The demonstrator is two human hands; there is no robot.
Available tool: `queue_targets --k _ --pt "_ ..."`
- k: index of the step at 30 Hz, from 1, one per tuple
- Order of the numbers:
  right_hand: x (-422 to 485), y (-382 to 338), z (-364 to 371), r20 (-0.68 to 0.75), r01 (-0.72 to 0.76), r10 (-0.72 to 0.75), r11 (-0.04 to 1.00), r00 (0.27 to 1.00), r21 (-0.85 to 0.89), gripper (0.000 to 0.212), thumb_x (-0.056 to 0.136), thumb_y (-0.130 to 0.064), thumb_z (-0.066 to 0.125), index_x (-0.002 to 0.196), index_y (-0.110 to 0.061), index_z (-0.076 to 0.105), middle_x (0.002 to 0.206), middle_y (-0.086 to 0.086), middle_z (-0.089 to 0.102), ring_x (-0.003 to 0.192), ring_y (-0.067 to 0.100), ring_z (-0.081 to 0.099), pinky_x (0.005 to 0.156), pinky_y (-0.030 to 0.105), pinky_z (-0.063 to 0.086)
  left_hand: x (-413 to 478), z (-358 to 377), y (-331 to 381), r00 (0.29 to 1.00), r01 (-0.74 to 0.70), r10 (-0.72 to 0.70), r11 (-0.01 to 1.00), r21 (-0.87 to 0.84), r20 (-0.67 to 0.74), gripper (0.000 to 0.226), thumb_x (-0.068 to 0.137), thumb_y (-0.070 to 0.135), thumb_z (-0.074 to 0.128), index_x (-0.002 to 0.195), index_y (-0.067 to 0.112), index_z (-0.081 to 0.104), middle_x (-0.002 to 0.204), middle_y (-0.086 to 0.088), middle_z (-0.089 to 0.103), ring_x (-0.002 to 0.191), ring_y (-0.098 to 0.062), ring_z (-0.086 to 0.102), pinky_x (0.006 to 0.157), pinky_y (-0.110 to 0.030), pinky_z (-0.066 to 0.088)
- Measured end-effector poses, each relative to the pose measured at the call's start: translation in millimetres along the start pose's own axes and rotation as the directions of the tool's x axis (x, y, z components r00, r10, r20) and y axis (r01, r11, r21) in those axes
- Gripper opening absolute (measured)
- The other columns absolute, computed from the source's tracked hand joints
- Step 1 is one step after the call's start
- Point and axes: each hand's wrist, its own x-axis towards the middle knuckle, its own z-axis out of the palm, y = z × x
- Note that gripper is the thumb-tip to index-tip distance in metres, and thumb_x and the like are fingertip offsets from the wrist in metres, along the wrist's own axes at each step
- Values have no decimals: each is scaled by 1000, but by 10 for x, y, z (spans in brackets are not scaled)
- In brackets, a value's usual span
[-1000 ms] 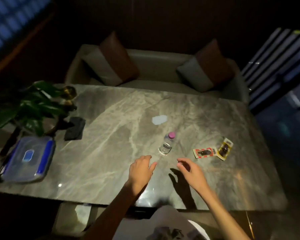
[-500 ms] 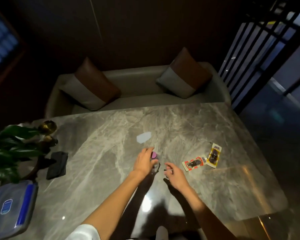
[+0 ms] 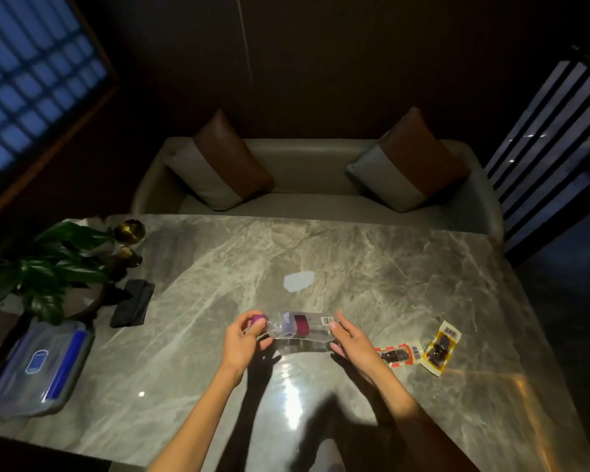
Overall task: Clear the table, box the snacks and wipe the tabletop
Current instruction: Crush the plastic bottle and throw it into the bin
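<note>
A clear plastic bottle (image 3: 298,327) with a pink cap and a dark red label is held sideways above the marble table (image 3: 372,260). My left hand (image 3: 244,338) grips its cap end. My right hand (image 3: 349,337) holds its base end, fingers curled round it. Two snack packets (image 3: 419,350) lie on the table just right of my right hand. A lidded plastic box (image 3: 36,367) with blue clips sits at the table's left edge. A dark folded cloth (image 3: 132,303) lies beside the plant.
A potted plant (image 3: 45,267) and two brass ornaments (image 3: 129,231) stand at the far left of the table. A small pale patch (image 3: 298,281) shows on the tabletop beyond the bottle. A sofa (image 3: 314,199) with two cushions lines the far side.
The bottle stood upright on the table; my left hand took its cap, and now both hands hold it lifted and turned sideways.
</note>
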Motion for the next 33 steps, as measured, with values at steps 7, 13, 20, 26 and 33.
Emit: queue_targets --k 7,13,20,26,33 --pt "181 -105 663 122 -69 57 992 991 102 51 98 -22 56 146 -20 42 123 8 69 110 15 64 91 25 56 -227 -744 -125 986 48 -88 963 -265 -139 15 99 3 50 97 8 64 92 -13 68 80 -22 70 68 -30 64" --pt "212 -149 1651 246 -106 104 994 964 -3 55 92 -20 64 144 -14 46 97 11 61 81 14 58 65 17 56 -492 -1705 -407 951 34 -168 892 -451 -260 16 101 12 50 105 9 65 101 -20 73 88 -30 74 74 -40 64" --pt "63 78 3307 448 -67 162 973 879 -221 49 93 -16 64 140 -11 50 119 8 70 97 19 68 94 33 56 -1118 -3056 -824 845 -141 -216 792 -594 -489 18 102 8 46 111 1 60 103 -20 69 83 -25 75 68 -33 65" --pt "-268 534 4733 554 -53 277 921 785 -386 48 91 -12 66 137 -12 54 112 5 72 85 13 71 80 25 60 -1782 -4138 -1267 754 -256 -319 662 -705 -574 21 103 4 37 99 7 57 71 -7 73 58 -17 71 54 -27 61" --pt "-490 1354 5751 529 -186 431 872 732 -453 49 92 -7 62 139 -13 52 134 12 62 119 26 62 101 35 50 -2113 -4902 -2010 646 -304 -459 578 -757 -610 17 101 5 45 101 13 60 97 -8 66 79 -18 71 81 -44 59"
